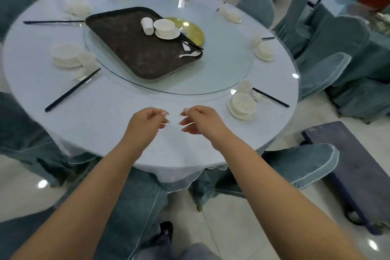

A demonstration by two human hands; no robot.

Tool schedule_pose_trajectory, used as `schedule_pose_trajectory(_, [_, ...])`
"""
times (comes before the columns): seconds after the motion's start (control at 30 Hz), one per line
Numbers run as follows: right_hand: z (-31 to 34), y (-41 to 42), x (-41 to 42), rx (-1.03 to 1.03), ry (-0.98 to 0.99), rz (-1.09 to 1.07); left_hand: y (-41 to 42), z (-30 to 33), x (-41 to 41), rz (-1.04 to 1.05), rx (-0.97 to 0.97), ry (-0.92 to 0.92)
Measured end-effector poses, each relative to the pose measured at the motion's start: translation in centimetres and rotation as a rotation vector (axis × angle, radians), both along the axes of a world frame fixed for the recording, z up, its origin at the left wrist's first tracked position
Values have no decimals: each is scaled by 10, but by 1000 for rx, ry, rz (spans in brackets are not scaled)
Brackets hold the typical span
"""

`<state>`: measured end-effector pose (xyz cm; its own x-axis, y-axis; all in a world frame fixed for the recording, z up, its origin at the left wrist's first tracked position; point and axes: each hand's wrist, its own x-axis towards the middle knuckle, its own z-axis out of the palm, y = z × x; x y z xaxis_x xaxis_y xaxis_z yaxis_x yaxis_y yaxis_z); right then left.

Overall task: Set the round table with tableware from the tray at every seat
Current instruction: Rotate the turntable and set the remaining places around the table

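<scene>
Both arms are stretched out over the near edge of the round bench point(118, 133), bare forearms running up from the bottom corners and angling in toward each other. The left hand point(145, 121) and the right hand point(197, 119) hover just beside each other without touching, backs up, wrists a bit dropped. Fingers on both are loosely curled with the tips pointing at one another, and neither is holding anything, so they're basically relaxed and empty.

The dark tray point(126, 48) sits on the glass turntable point(228, 65) in the middle of the bench, well ahead of the hands. What's on it is bunched at its far right end: a white cup point(147, 25) lying tilted, a bowl stacked on a saucer point(166, 28) right beside it, a pair of dark chopsticks point(191, 43) and a white spoon point(190, 55) near the corner. A yellow disc point(194, 31) pokes out from behind the tray.

Around the rim there are white place settings, for example one near the right hand point(241, 105) and one on the left point(67, 55), each with dark chopsticks by it. The spot straight in front of the hands is bare cloth. Teal-covered chairs point(306, 167) ring the bench.
</scene>
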<state>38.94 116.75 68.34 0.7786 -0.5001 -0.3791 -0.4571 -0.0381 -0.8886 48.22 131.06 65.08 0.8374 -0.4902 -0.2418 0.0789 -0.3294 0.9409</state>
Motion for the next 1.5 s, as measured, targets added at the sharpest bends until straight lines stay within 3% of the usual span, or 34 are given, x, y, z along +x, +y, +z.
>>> schedule_pose_trajectory(0.4, [-9,-57,49,62,-14,167,-42,0,25,131,91,18])
schedule_pose_trajectory(0.8, [-32,-128,92,82,38,155,-97,-1,63,168,145,26])
schedule_pose_trajectory(1.13, [-68,-140,169,-101,139,80,-105,-9,161,82,197,19])
schedule_pose_trajectory(1.37, [-105,-139,216,-411,480,597,-99,-43,198,32,255,70])
schedule_pose_trajectory(1.5, [-125,-150,220,-509,577,655,-105,-56,207,29,265,111])
